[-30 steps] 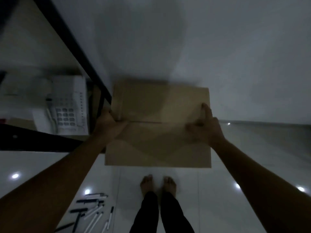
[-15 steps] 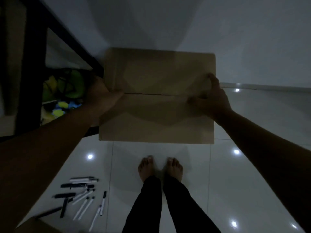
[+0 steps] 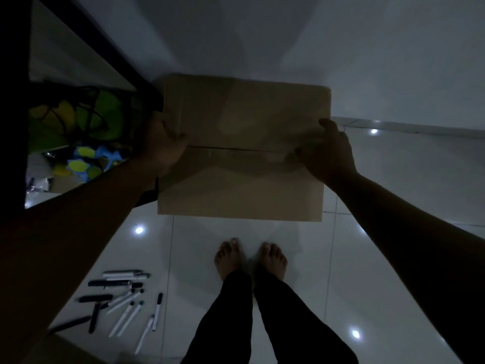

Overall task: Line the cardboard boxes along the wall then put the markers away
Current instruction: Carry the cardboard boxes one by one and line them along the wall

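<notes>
While gripped between hands, cardboard box (image 3: 244, 143) spans fingers (image 3: 326, 127).

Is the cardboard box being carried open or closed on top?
Closed: the cardboard box has both top flaps folded flat, meeting at a centre seam.

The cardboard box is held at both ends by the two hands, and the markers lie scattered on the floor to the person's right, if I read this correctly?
Not quite: the markers lie on the floor to the person's left, beside the left foot, as the head view shows. The rest stands: the left hand and right hand each hold one end of the cardboard box.
</notes>
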